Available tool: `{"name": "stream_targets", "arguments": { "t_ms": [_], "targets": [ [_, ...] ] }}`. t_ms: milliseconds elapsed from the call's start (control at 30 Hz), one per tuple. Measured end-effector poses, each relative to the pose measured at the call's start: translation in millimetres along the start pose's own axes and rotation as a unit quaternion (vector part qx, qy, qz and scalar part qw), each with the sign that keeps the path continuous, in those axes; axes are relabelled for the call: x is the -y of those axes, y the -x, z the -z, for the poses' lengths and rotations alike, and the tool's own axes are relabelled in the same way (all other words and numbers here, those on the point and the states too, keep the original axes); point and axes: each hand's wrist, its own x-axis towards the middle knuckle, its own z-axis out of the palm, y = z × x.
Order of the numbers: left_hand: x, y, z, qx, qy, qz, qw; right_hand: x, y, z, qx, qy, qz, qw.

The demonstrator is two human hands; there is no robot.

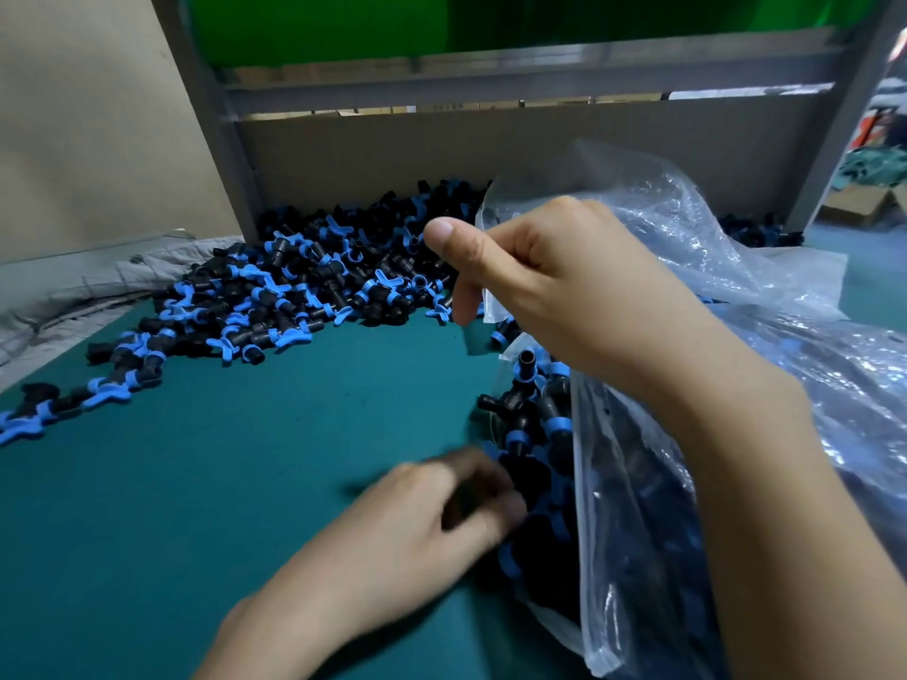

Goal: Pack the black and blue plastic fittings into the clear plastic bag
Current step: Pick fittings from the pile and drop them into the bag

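Fittings of black and blue plastic, each a short black barrel with blue wing-shaped collars, lie in a loose heap [314, 277] at the far side of the teal-green table mat [245, 458]. The heap is banked against a brown cardboard panel [491, 149] that stands under a grey metal frame [491, 76]. A thin trail of the same fittings [103, 390] runs from the heap toward the mat's left edge.

On the right lies the crinkled clear plastic bag [736, 267], its mouth turned left. The right hand [564, 287] is raised above the mat and grips the upper lip of the mouth. Its fingers are curled over the film and its thumb points up, so that edge is lifted. Inside the bag, packed fittings [535, 414] crowd the opening, and some sit right at the lower lip, which rests on the mat.

The left hand [432, 512] is low on the mat, just beside the bag's mouth, and smeared by motion. Its fingers are curled with a dark patch between them. Whether they hold a fitting I cannot tell.

Tiny dark print shows on the cardboard strip [446, 107] under the frame's rail, too small to read. A grey quilted cloth [98, 282] lies bunched beyond the mat's left side. An open brown cardboard box [859, 206] stands on the floor at far right.
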Motion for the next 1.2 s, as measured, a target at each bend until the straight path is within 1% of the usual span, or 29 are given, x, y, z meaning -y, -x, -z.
{"name": "stream_targets", "arguments": {
  "t_ms": [100, 200, 300, 367, 500, 567, 667, 867, 933, 967, 1000, 1033, 1100, 1200],
  "targets": [
    [3, 14, -15, 0.067, -0.011, -0.010, 0.998, 1, 0, -1, 0.002, 0.002, 0.002, 1.000],
    [0, 16, -22, 0.052, 0.002, -0.023, 0.998, 2, 0, -3, 0.004, 0.008, 0.001, 1.000],
    [-5, 13, -24, 0.033, 0.044, -0.020, 0.998, 2, 0, -3, 0.004, 0.013, 0.003, 1.000],
    [-7, 13, -24, 0.018, 0.102, -0.013, 0.995, 2, 0, -3, 0.003, 0.015, 0.004, 1.000],
    [-16, 13, -28, 0.028, 0.245, -0.002, 0.969, 2, -1, -3, 0.002, 0.013, 0.003, 1.000],
    [-20, 11, -32, 0.039, 0.292, 0.001, 0.955, 2, -1, -4, 0.002, 0.010, 0.004, 1.000],
    [-20, 7, -35, 0.044, 0.332, 0.006, 0.942, 3, -1, -5, 0.007, 0.009, 0.001, 1.000],
    [-20, 0, -41, 0.023, 0.304, 0.003, 0.952, 6, -1, -7, 0.013, 0.018, 0.008, 1.000],
    [-16, -1, -44, 0.004, 0.252, -0.010, 0.968, 7, -1, -7, 0.008, 0.015, 0.014, 1.000],
    [-12, -2, -45, -0.018, 0.208, -0.017, 0.978, 8, -1, -6, 0.003, 0.016, 0.019, 1.000],
    [-11, -2, -45, -0.042, 0.175, -0.020, 0.983, 8, 0, -6, -0.002, 0.018, 0.024, 1.000],
    [-11, -1, -43, -0.061, 0.168, -0.025, 0.984, 9, 0, -6, -0.007, 0.019, 0.027, 0.999],
    [-14, 0, -42, -0.047, 0.205, -0.032, 0.977, 10, 0, -6, -0.011, 0.019, 0.029, 0.999],
    [-26, 4, -36, -0.022, 0.244, -0.072, 0.967, 10, 0, -7, -0.008, 0.013, 0.027, 1.000]
  ]
}}
